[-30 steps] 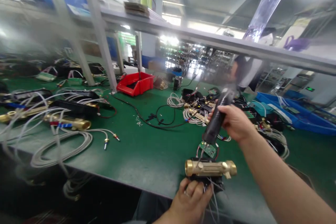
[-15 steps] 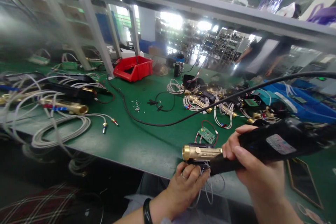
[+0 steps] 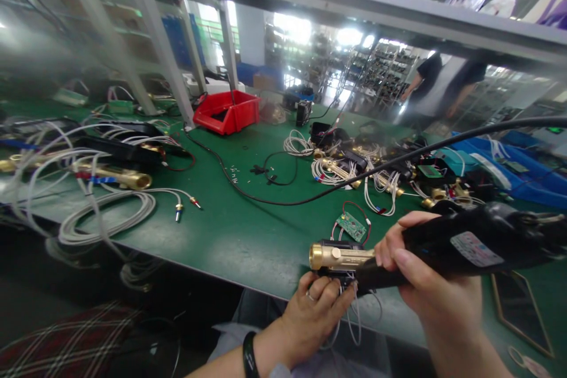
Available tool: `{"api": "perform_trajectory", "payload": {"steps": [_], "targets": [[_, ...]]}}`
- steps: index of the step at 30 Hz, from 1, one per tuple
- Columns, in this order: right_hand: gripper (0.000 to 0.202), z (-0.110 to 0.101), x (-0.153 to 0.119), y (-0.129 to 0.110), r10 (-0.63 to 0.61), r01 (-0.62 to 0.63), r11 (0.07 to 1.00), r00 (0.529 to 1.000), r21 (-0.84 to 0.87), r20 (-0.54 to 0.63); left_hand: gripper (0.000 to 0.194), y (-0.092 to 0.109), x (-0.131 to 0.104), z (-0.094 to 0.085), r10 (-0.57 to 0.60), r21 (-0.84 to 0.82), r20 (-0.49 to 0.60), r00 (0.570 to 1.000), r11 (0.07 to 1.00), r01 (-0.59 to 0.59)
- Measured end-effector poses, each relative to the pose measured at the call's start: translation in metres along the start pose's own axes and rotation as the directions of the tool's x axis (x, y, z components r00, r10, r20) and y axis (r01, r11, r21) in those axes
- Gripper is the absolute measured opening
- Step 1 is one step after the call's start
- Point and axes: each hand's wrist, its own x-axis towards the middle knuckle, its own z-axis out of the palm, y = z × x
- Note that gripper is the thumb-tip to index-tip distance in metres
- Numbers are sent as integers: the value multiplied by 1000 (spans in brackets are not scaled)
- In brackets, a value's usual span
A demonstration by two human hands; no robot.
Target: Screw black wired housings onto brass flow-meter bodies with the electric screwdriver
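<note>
My right hand [image 3: 425,271] is wrapped round a black power tool [image 3: 469,239] with a white label, its narrow end pointing down-left at a brass pipe fitting. The brass fitting [image 3: 336,256] lies across the bench's front edge, with a black housing beneath and behind it. My left hand [image 3: 316,310], with a ring and a black wristband, presses curled fingers on the near side of that housing, where grey wires hang down. The tool's tip is hidden between the hands. Just behind the fitting lies a green circuit board [image 3: 351,226] with a red-and-black wire.
The green bench [image 3: 248,230] holds a red bin [image 3: 228,112], coiled cables with brass fittings [image 3: 115,177] at left, and more assemblies [image 3: 341,168] at right beside a blue tray [image 3: 518,180]. A black cable [image 3: 292,202] crosses the middle. A person [image 3: 443,85] stands beyond.
The view has shifted slightly. Both hands, the tool and the brass fitting keep nearly the same places relative to each other.
</note>
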Motion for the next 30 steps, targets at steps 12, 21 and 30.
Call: {"api": "perform_trajectory", "payload": {"steps": [12, 21, 30], "targets": [[27, 5, -1, -5, -42, 42, 999, 998, -5, 47, 41, -1, 3, -3, 10, -10, -7, 1000, 1000, -10], [26, 4, -2, 0, -17, 19, 999, 999, -50, 34, 42, -1, 2, -3, 15, -5, -3, 1000, 1000, -15], [27, 1, 4, 0, 32, -32, 999, 999, 4, -22, 37, -4, 6, -1, 14, -54, -20, 1000, 998, -15]]}}
